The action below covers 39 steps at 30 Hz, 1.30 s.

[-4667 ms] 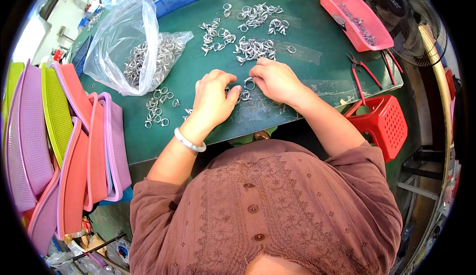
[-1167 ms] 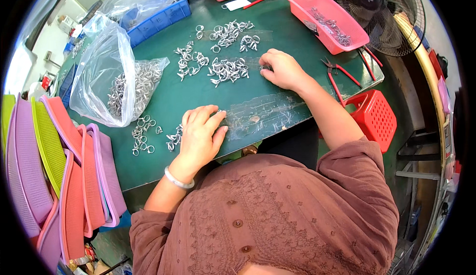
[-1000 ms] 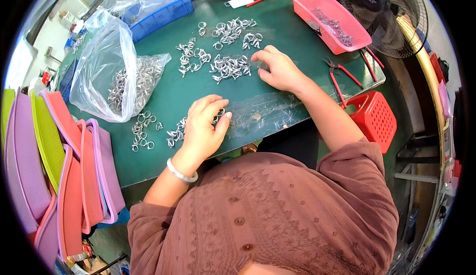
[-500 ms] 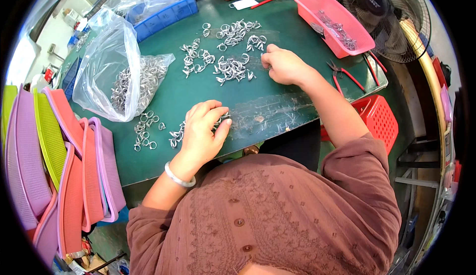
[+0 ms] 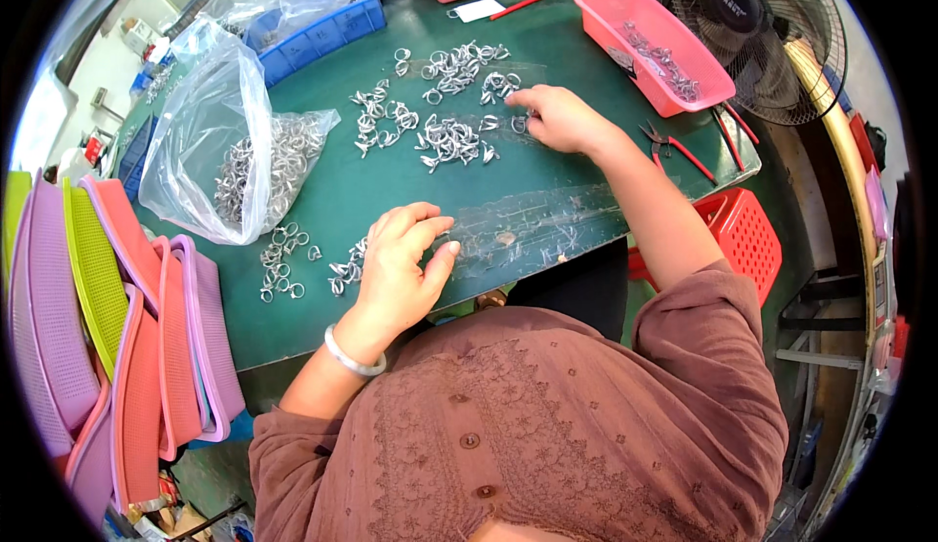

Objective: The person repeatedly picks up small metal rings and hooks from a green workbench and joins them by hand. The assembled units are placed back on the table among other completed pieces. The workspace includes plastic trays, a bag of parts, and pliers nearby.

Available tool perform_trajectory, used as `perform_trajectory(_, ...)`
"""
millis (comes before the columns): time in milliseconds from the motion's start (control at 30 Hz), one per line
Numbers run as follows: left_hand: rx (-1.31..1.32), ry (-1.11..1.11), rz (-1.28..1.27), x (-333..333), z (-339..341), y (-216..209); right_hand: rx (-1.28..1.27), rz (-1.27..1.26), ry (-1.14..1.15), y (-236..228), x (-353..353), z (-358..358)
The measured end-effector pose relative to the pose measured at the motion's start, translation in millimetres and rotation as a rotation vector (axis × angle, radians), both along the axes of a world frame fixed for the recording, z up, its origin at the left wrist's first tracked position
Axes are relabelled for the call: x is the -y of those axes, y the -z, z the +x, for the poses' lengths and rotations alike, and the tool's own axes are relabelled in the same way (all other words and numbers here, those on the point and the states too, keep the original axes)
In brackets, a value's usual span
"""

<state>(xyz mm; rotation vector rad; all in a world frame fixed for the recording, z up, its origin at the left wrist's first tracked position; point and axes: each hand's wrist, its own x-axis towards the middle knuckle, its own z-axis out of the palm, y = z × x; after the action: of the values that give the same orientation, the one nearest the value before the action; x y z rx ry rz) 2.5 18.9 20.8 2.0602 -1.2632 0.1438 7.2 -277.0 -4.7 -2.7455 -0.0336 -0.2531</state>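
So, head view, the only one. Rings [image 5: 449, 141]: grey, metal-looking, loose on the green table [image 5: 366, 185]. Several small heaps about upper centre, one lone heap lower left, another just beside the left hand [image 5: 403, 254]; more in the clear bag [image 5: 195, 141], upper left.

Left hand: centre of frame, palm down, fingers loosely bent, thumb off the index. Whether anything sits under it, can't tell. Right hand [image 5: 567, 120]: right of the upper-centre heaps, index out toward the small heap, other fingers curled. A ring lies right at the fingertips; touching or pinched, can't tell.

Handling, my read: each one light, stiff, not fragile, though a thin band might bend under a hard squeeze. Smooth finish, so likely a bit slick, apt to skid or roll if poked. They lie at mixed tilts, bands overlapping, so one lifted may drag a neighbour. Best hold: thumb and index across the band, on a side standing clear of the heap. Flat ones: nail under the edge. Loose groups: better swept than pinched. Bag looks soft and floppy; hold its rim.
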Motion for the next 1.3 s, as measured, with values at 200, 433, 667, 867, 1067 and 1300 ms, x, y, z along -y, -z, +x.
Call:
perform_trajectory(200, -0.098, -0.007, -0.028, -1, -3, -2, -0.104, -0.029, -0.009, -5, -9, -1)
perform_trajectory(433, -0.272, 0.044, -0.054, -1, -6, -2, -0.097, -0.006, -0.042, -10, -17, -5)
perform_trajectory(667, -1.182, 0.096, -0.304, 1, -8, 4, 0.024, 0.135, -0.115, -26, -34, -15)
perform_trajectory(867, -1.841, 0.259, -0.735, 6, -1, -3, 0.083, 0.437, -0.5, -62, -115, -39)
perform_trajectory(1067, -1.724, 0.15, -0.75, -25, 15, 8, 0.049, 0.527, -0.428, -68, -128, -39)
perform_trajectory(1300, -0.103, -0.339, -0.208, -95, 71, 23, 0.125, 0.294, -0.176, -37, -77, -32)
